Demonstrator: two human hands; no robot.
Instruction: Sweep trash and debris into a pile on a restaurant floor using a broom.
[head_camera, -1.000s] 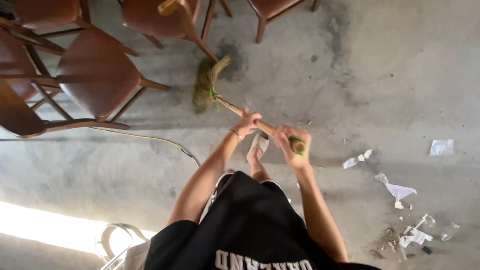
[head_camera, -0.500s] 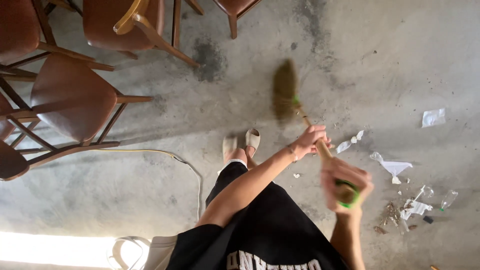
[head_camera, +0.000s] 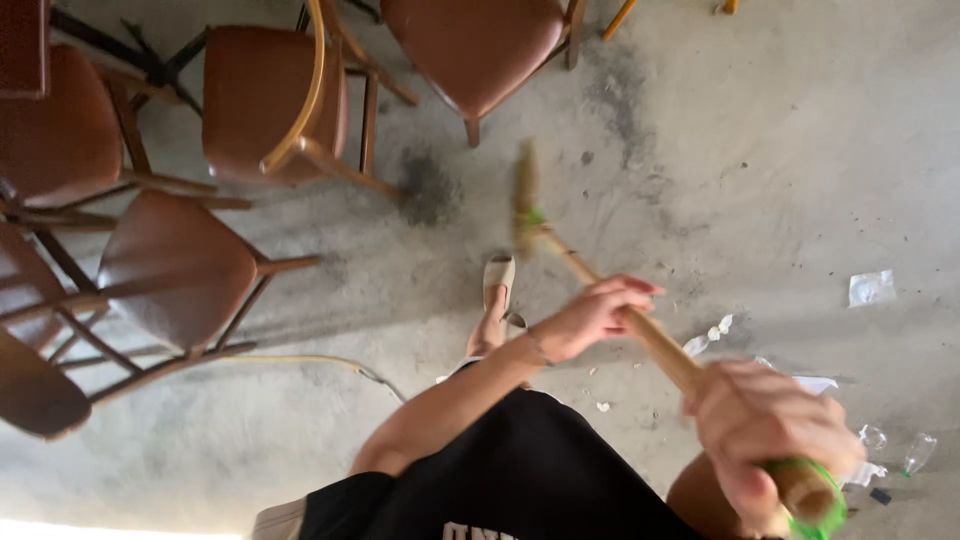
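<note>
I hold a straw broom with a wooden handle (head_camera: 660, 340) in both hands. My left hand (head_camera: 590, 315) grips the handle partway down. My right hand (head_camera: 775, 435) is wrapped round the top end, near a green band. The broom's bristle head (head_camera: 527, 200) is blurred and hangs just above the concrete floor (head_camera: 760, 150), ahead of my sandalled foot (head_camera: 497, 295). My black shirt fills the bottom of the view.
Several brown wooden chairs (head_camera: 180, 265) crowd the left and top. A yellow cable (head_camera: 320, 362) runs along the floor under them. Scraps of white paper (head_camera: 872, 288) and clear plastic bottles (head_camera: 918, 452) lie at the right. A dark stain (head_camera: 430, 190) marks the floor.
The broom head has swung from the right back toward the middle, in front of my foot. My right hand has risen closer to the camera, and the view has shifted toward the chairs.
</note>
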